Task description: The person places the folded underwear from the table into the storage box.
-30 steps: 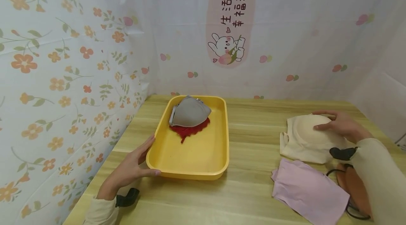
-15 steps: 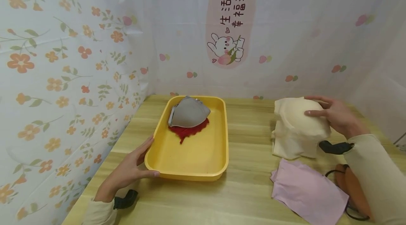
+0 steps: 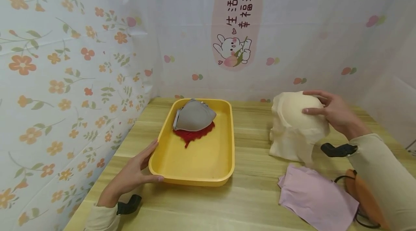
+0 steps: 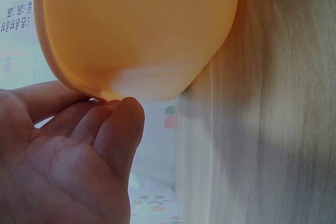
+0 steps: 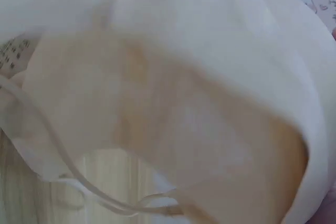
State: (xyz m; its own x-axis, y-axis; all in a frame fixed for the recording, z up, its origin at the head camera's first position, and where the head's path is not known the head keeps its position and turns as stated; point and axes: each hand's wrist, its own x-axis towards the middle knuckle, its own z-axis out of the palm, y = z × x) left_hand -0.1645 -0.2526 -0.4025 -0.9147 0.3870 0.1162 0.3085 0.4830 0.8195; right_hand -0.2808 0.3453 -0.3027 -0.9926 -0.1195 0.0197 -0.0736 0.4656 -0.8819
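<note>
In the head view, my right hand (image 3: 339, 115) grips the cream bra (image 3: 294, 115) by a moulded cup, thumb and fingers spread over it. The bra is raised above the right part of the table, with its lower fabric hanging down. Its cups and thin straps fill the right wrist view. My left hand (image 3: 131, 175) holds the near left corner of the yellow tray (image 3: 201, 160), thumb at the front and fingers along the left side. Inside the tray, a grey bra (image 3: 195, 117) lies over a red lacy garment (image 3: 190, 137), which is partly hidden.
A folded lilac cloth garment (image 3: 315, 195) lies on the wooden table (image 3: 253, 195) at the near right. Beside it, partly behind my right sleeve, is an orange-brown item (image 3: 365, 195) with black straps. Patterned curtains (image 3: 182, 43) stand behind and to the left.
My right hand has lifted the cream bra off the table and carried it leftward and away from me. My left hand and the tray have stayed in place.
</note>
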